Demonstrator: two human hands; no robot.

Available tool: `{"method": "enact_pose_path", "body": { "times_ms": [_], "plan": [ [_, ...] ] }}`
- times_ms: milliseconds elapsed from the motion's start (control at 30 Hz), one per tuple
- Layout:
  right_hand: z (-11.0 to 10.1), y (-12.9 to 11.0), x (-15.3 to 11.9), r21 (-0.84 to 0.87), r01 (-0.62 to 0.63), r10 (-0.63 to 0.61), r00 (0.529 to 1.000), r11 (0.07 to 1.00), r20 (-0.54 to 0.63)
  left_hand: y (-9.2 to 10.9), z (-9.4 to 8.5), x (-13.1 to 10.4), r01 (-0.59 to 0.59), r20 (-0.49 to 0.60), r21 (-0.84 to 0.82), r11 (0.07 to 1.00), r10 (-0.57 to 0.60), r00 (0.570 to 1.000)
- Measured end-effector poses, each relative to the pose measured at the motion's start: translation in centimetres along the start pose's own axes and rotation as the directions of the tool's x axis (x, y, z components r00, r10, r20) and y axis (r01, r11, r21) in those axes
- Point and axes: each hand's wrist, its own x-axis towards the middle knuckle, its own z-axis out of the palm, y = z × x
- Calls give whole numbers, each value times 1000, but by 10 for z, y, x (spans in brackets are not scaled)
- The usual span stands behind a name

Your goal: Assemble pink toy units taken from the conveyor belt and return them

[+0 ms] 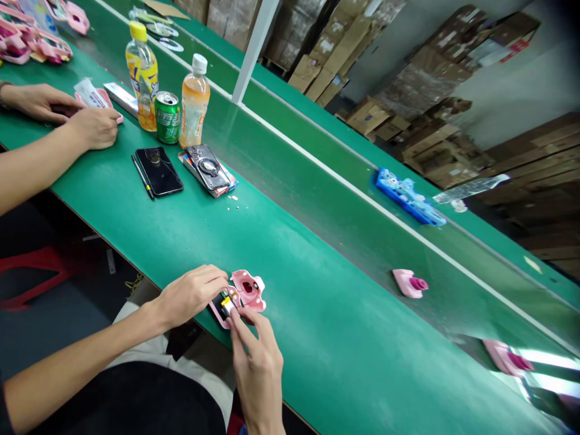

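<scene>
An opened pink plastic casing (248, 291) lies at the near edge of the green table, its inside partly covered by my fingers. My left hand (194, 296) is closed on the casing's left side, fingertips bent over its rim. Between the fingertips of my right hand (259, 356) is a small silver battery with a yellow end (227, 304), held at the casing's dark interior. Thin wires show beside it. Part of the casing is hidden under both hands.
Left of me, a co-worker's hands (93, 125) hold a pink part. Bottles (194, 103), a green can (167, 118), a phone (159, 171) and a boxed black case (208, 168) stand or lie ahead. Pink parts (410, 284) and a blue package (408, 196) lie along the belt.
</scene>
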Motion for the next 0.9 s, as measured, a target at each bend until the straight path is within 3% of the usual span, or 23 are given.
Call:
{"method": "enact_pose_path", "body": {
  "times_ms": [267,467,633,767,900],
  "plan": [
    [5,-22,-11,-14,-90,88,988,996,-129,5,3,-1,-58,-16,240,969,63,998],
    [14,-11,-3,8,-83,83,996,997,-43,2,5,-4,-48,20,255,966,45,999],
    [22,-6,1,15,-41,41,998,999,-55,2,9,-5,-51,29,273,961,45,999],
    [17,-11,7,-32,-32,30,998,999,-47,2,2,-3,-65,43,209,976,57,997],
    [10,-13,5,-76,-9,12,999,997,46,-4,-19,-1,-53,206,-27,998,57,977]
  ]
}}
